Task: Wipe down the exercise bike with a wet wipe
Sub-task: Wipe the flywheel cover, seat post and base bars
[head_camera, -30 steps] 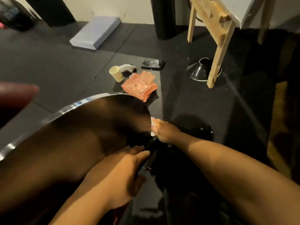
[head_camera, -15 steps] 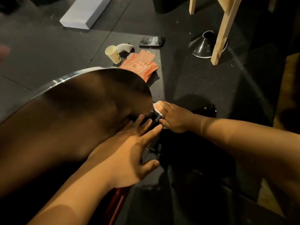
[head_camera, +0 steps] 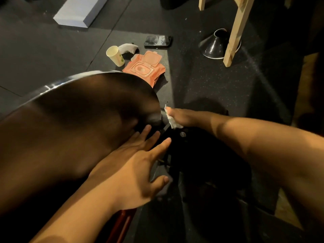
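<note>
The exercise bike's big dark flywheel [head_camera: 73, 130] with a chrome rim fills the left of the head view. Black frame parts [head_camera: 198, 155] lie to its right. My right hand [head_camera: 182, 117] holds a crumpled white wet wipe [head_camera: 171, 120] against the flywheel's right edge, where it meets the frame. My left hand [head_camera: 136, 171] is spread with straight fingers, its fingertips resting on the flywheel's side near the hub. It holds nothing.
On the dark rubber floor beyond the wheel lie an orange wipes pack [head_camera: 145, 68] with its lid open, a paper cup [head_camera: 115, 56], a white crumpled item [head_camera: 128, 48] and a phone [head_camera: 157, 41]. A black funnel-shaped cone [head_camera: 215, 46] stands by a wooden leg [head_camera: 235, 32]. A grey block [head_camera: 78, 12] lies far left.
The view has tilted down. My left hand opened from a curled pose and spread its fingers on the flywheel. My right hand turned edge-on with the wipe at the wheel's edge.
</note>
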